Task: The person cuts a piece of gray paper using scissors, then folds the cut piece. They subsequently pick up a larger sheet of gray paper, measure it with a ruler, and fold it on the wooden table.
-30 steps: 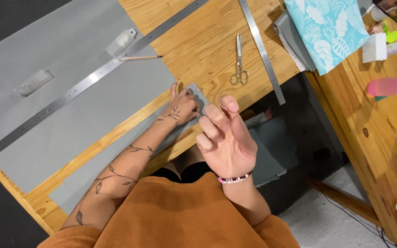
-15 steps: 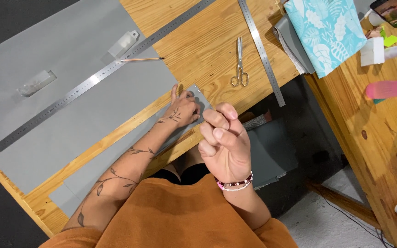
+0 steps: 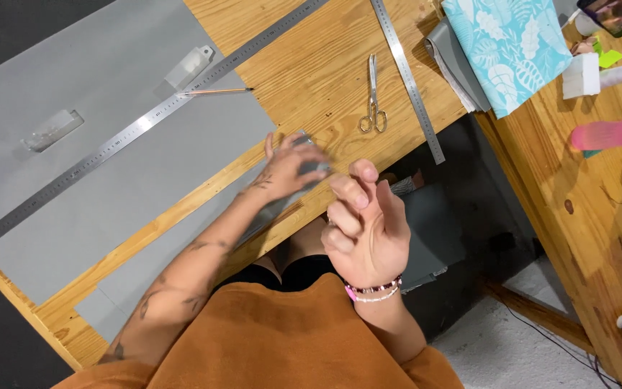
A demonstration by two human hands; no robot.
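1. Grey strip (image 3: 181, 248): narrow length of grey sheet along the near table edge, lying flat, one end under the left hand and the other running down-left toward the near corner. Matte, smooth, plain grey, same look as the big sheet.
2. Left hand (image 3: 289, 167): palm down on the strip's right end, fingers spread apart and flat, likely pinning it so it stays put on the wood.
3. Right hand (image 3: 368, 230): raised off the table above the lap, holding nothing, fingers loosely curled and slightly apart; clear of the strip.
4. Large grey sheet (image 3: 59, 72): spread over the far-left tabletop, weighted by two clear blocks (image 3: 52, 130), probably to keep it flat.
5. Long steel ruler (image 3: 160, 115) lies diagonally across that sheet, a pencil (image 3: 217, 91) just beside it.
6. Scissors (image 3: 373, 97): closed, on bare wood, right of the left hand, apart from it.
7. Second ruler (image 3: 408, 79) right of the scissors; teal leaf-print fabric (image 3: 512, 50) far right.
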